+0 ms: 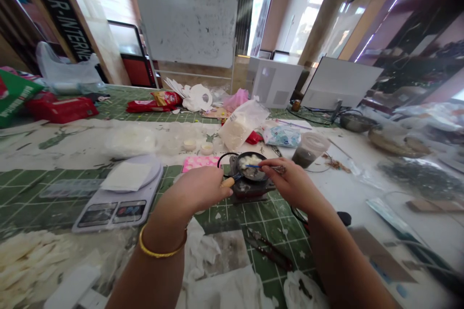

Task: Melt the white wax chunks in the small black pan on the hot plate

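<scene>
A small dark pan [267, 156] rests on a compact hot plate [250, 193], with pale, whitish lumps [250, 160] inside it. My left hand [203, 187] is closed around the pan's wooden handle [228, 182]. From the other side, my right hand [286, 176] pinches a thin blue stick [253, 166], whose tip is among the lumps. Just behind my left hand lies a pink patterned mold [200, 163]. The exact kind of the stick cannot be made out.
On the left stands a kitchen scale [139, 210] with white paper on it. Pale flakes [27, 265] lie front left. Scissors-like snips [270, 249] and crumpled tissues [224, 289] are nearest me. Behind the pan are a bag of white pellets [241, 125] and a plastic cup [311, 149].
</scene>
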Demonstrator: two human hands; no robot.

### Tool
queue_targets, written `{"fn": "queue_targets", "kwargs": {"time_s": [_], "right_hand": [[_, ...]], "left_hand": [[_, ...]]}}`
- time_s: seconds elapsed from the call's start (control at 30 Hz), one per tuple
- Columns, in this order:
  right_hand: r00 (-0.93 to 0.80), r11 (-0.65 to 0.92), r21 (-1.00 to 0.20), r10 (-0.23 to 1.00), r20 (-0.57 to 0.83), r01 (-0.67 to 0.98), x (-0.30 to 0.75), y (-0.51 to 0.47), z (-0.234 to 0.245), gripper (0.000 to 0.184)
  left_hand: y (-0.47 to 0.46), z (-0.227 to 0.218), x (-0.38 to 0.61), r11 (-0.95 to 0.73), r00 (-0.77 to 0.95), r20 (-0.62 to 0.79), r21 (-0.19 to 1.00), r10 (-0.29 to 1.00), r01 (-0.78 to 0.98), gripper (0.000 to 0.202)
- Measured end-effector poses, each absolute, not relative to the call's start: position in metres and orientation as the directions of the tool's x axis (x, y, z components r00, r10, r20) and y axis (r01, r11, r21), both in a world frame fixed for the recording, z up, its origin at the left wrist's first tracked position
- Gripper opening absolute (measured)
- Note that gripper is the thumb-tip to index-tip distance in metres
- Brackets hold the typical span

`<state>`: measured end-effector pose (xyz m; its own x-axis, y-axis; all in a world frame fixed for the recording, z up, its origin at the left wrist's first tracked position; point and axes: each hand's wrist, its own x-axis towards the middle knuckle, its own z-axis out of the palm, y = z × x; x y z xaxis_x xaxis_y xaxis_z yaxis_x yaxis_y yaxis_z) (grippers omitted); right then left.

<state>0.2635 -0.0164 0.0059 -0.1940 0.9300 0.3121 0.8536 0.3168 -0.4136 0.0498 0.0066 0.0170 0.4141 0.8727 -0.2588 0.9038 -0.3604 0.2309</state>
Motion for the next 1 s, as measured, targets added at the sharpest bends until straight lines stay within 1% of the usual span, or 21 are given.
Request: {"fn": "queue_targets", "kwargs": {"time_s": [0.07,0.13,0.2,0.27,0.33,0.4,0.47,0.53,0.6,0.67,0.83,1.0], "right_hand": [[-0.178,0.3,-0.397,0.932,0.315,0.867,0.266,-0.017,0.008,0.03],[-0.2,0.311,-0.399,0.934,0.296,0.863,0.267,-0.02,0.009,0.029],[-0.235,0.338,-0.426,0.932,0.276,0.839,0.264,-0.02,0.008,0.028],[-0.235,0.346,-0.45,0.929,0.285,0.823,0.261,-0.017,0.004,0.028],[-0.194,0.321,-0.429,0.93,0.313,0.844,0.26,-0.011,0.001,0.03],[-0.153,0.278,-0.376,0.932,0.33,0.884,0.264,-0.009,0.001,0.031],[-0.152,0.263,-0.332,0.933,0.326,0.906,0.268,-0.012,0.004,0.031],[-0.182,0.282,-0.333,0.936,0.301,0.9,0.27,-0.017,0.007,0.03],[-0.214,0.307,-0.358,0.937,0.278,0.882,0.268,-0.02,0.008,0.029],[-0.223,0.317,-0.37,0.935,0.275,0.873,0.265,-0.019,0.006,0.029],[-0.164,0.257,-0.286,0.936,0.312,0.923,0.267,-0.017,0.008,0.03],[-0.225,0.314,-0.293,0.927,0.3,0.903,0.267,-0.024,0.011,0.028]], "left_hand": [[0.007,0.016,0.049,-0.366,0.418,-0.263,0.227,0.869,0.903,0.036],[0.007,0.016,0.049,-0.368,0.422,-0.265,0.229,0.867,0.901,0.036],[0.007,0.017,0.05,-0.361,0.417,-0.27,0.234,0.868,0.903,0.036],[0.006,0.019,0.051,-0.347,0.404,-0.279,0.231,0.871,0.909,0.036],[0.005,0.021,0.051,-0.342,0.398,-0.279,0.229,0.874,0.911,0.035],[0.005,0.021,0.051,-0.349,0.403,-0.274,0.226,0.873,0.909,0.034],[0.005,0.02,0.051,-0.359,0.411,-0.274,0.222,0.869,0.907,0.033],[0.006,0.019,0.051,-0.365,0.417,-0.272,0.221,0.867,0.904,0.033],[0.007,0.017,0.051,-0.367,0.42,-0.266,0.227,0.868,0.902,0.032],[0.007,0.016,0.051,-0.366,0.421,-0.259,0.235,0.869,0.9,0.032],[0.008,0.016,0.051,-0.371,0.423,-0.262,0.226,0.867,0.901,0.033],[0.008,0.015,0.05,-0.364,0.417,-0.256,0.231,0.872,0.902,0.033]]}}
